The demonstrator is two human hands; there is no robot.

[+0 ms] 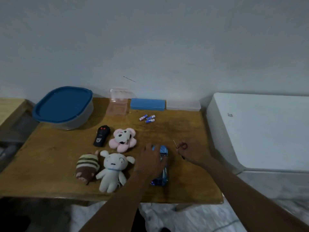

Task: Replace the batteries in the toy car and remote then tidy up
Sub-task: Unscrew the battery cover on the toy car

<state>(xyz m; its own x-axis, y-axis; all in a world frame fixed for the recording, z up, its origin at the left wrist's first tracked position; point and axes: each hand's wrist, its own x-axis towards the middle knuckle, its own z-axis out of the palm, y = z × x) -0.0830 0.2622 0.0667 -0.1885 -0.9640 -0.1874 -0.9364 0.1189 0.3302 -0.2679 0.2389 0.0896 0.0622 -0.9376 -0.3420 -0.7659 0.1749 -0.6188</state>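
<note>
The brown wooden table (50, 156) fills the middle of the frame, and its front edge is the main hazard: the glossy blue plastic toy car (164, 166) lies lengthwise at lower centre, its near end not far from that edge. A careless shove could roll it off.

The grey tub with a blue lid (63, 106) sits at upper left, well clear.

The left hand (148, 163) lies over the car with fingers spread. Whether they actually grip the body I cannot tell, and a loose hold would let the car skid once force is put on it.

The black plastic remote (101, 135) rests left of centre, untouched, just beside the plush toys.

The right hand (190, 153), right of the car and apart from it, pinches a thin dark-handled tool (175, 144), probably a small screwdriver. Its fine tip could slip and jab the steadying hand.

Three small blue-and-white batteries (148, 118) lie loose at upper centre. Being round, they would likely roll if knocked.
</note>
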